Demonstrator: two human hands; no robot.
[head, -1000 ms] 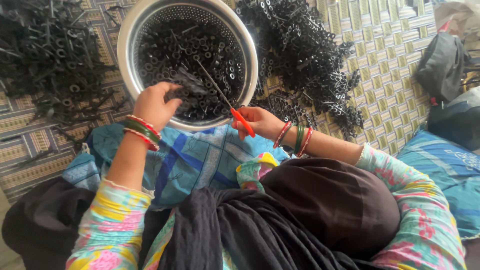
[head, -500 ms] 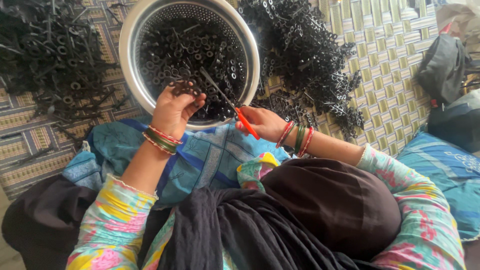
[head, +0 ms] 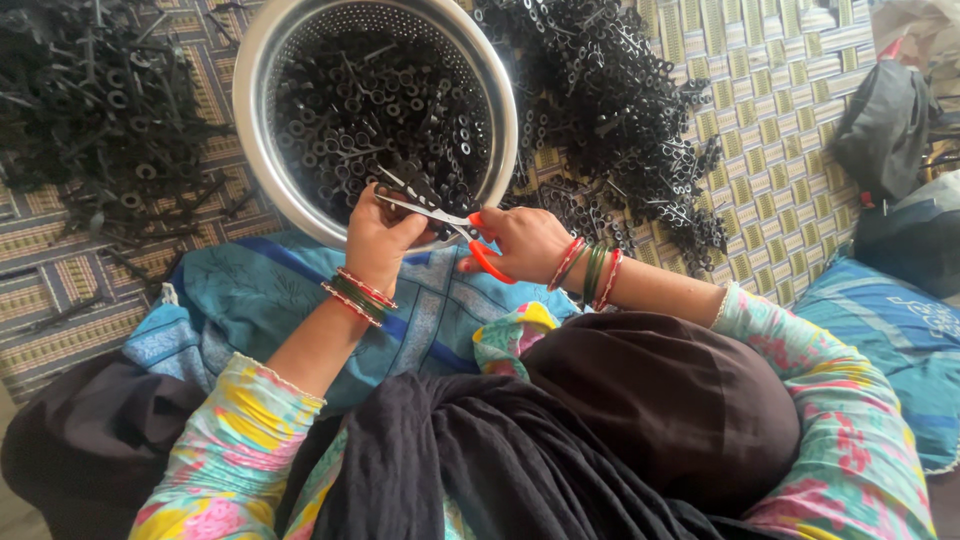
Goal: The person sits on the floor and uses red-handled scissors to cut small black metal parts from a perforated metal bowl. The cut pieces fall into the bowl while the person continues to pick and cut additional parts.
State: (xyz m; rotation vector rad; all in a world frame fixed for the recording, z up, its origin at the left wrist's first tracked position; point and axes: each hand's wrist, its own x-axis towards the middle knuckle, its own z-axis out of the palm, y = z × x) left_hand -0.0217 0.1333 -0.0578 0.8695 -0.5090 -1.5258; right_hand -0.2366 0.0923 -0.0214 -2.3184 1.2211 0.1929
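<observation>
The right hand (head: pixel 525 240) is gripping the orange handles of a pair of scissors (head: pixel 440 215), fingers closed through the loops. The blades are pointing left and are lying across the near rim of a steel colander (head: pixel 262 150). The left hand (head: pixel 385 235) is pinching a small black plastic piece (head: pixel 415 185) at the blade tips; its fingers are curled tightly around that piece, just over the colander's near edge. Both wrists are carrying red and green bangles (head: pixel 360 297).

The colander is sitting directly beyond the hands and is holding a deep layer of small black ring-shaped parts (head: pixel 380 110). To the far left, a heap of black sprue frames (head: pixel 90 110) is lying on a woven mat (head: pixel 780 110). To the far right, a second heap of black parts (head: pixel 620 110) is spreading across the same mat. A blue cloth (head: pixel 250 300) is covering the person's lap beneath both forearms. A dark bag (head: pixel 885 130) is resting at the right edge.
</observation>
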